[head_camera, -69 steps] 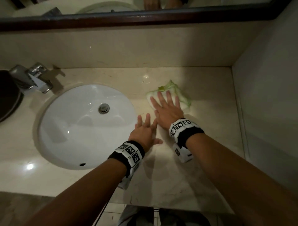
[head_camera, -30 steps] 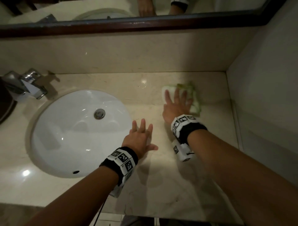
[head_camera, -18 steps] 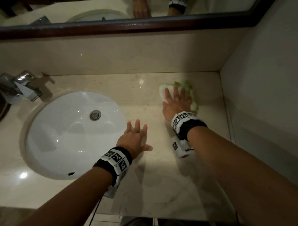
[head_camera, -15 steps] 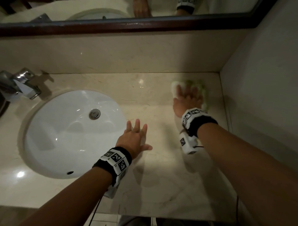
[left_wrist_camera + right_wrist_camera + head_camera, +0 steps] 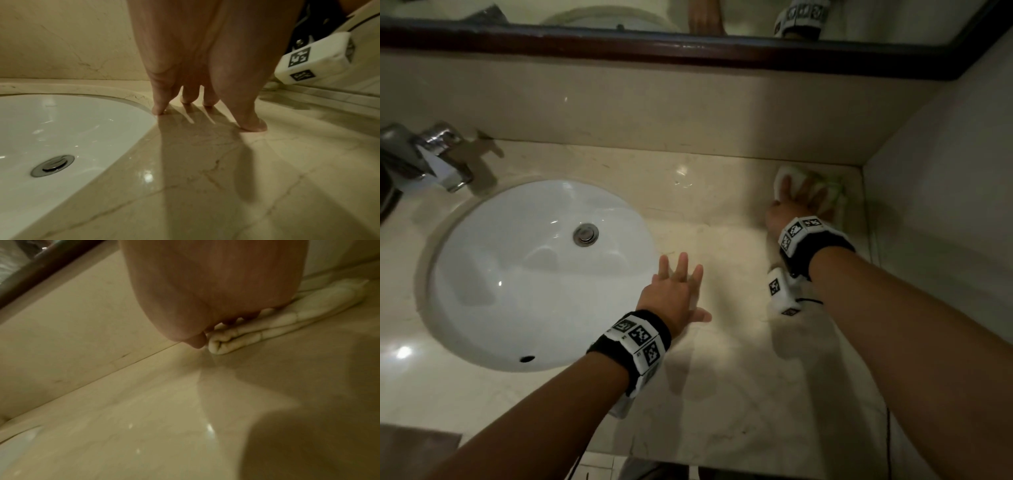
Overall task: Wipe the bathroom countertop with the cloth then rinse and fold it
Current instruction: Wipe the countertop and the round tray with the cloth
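Note:
A white cloth with green edging (image 5: 782, 176) (image 5: 257, 332) lies bunched in the far right corner of the beige marble countertop (image 5: 739, 394). My right hand (image 5: 803, 202) presses flat on the cloth with straight fingers; the cloth's middle is hidden under it. In the right wrist view my right hand (image 5: 236, 321) covers the folded cloth. My left hand (image 5: 681, 274) (image 5: 205, 107) rests open on the counter beside the sink's right rim, fingertips (image 5: 158, 110) touching the marble, holding nothing.
A white oval sink (image 5: 482, 274) with a chrome drain (image 5: 585, 234) fills the left. A chrome tap (image 5: 431, 154) stands at the far left. The side wall (image 5: 945, 205) closes the right, the backsplash (image 5: 654, 102) and a framed mirror (image 5: 688, 51) the back.
My right hand has slid the cloth to the right and farther back, from mid-counter near the sink into the corner by the wall. The left hand has stayed flat beside the sink.

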`<action>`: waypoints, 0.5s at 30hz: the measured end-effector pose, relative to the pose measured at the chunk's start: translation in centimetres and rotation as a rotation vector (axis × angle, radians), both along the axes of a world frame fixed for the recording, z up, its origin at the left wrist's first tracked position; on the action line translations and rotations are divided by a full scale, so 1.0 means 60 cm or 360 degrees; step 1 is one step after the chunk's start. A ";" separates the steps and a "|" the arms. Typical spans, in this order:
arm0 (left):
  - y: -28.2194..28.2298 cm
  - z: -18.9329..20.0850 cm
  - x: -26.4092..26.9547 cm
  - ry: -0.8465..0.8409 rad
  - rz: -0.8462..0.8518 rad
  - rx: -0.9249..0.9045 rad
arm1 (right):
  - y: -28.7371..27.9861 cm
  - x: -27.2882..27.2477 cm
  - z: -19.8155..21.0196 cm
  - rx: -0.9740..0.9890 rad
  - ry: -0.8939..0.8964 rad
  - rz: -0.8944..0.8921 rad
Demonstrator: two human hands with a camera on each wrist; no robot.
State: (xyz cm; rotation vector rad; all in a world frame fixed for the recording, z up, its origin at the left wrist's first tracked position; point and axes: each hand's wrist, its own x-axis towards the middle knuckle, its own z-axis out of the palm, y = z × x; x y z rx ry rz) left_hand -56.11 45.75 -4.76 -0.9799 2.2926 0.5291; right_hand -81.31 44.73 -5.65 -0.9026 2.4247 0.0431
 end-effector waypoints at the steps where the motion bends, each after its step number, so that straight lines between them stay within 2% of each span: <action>1: 0.000 0.000 0.000 -0.0002 -0.0003 -0.0001 | -0.010 0.018 0.002 0.0014 -0.0010 0.0066; 8: -0.001 0.002 -0.002 -0.0005 -0.0016 0.0002 | -0.064 0.128 -0.007 -0.0020 0.0000 0.0562; 15: 0.001 0.003 0.000 0.0002 0.0010 0.0021 | -0.051 0.097 -0.018 -0.0091 0.0070 0.0665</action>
